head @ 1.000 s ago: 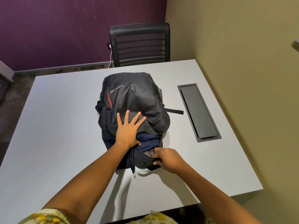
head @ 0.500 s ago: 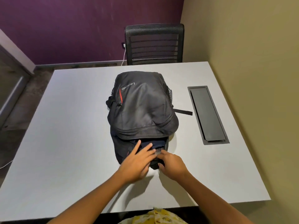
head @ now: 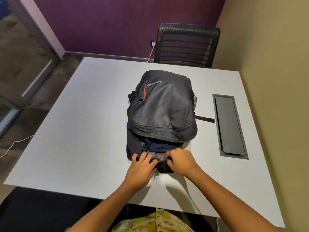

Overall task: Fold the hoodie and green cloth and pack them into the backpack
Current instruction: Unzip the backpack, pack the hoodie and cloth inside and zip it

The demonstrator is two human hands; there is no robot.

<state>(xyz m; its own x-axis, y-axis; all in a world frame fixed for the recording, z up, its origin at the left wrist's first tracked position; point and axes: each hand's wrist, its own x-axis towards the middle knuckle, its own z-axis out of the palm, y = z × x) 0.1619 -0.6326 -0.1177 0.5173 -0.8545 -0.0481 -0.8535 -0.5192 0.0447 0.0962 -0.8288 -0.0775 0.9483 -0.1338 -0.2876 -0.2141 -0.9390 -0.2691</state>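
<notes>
A dark grey backpack (head: pixel 164 106) with a red stripe lies flat on the white table (head: pixel 87 131), its top opening towards me. Dark navy fabric, the hoodie (head: pixel 160 145), shows inside the opening. No green cloth is visible. My left hand (head: pixel 142 168) grips the near lip of the backpack on the left side. On the right side of that lip my right hand (head: pixel 181 160) pinches the same edge. Both hands sit close together at the opening.
A black mesh chair (head: pixel 187 46) stands at the table's far side. A dark recessed cable tray (head: pixel 229 126) is set into the table right of the backpack, with a loose strap (head: pixel 204 118) reaching towards it. A beige wall runs along the right; a white cable (head: pixel 13 144) lies on the floor.
My left hand left the top of the backpack and came down to its near lip beside my right hand. The view has swung left, so the backpack now sits further right.
</notes>
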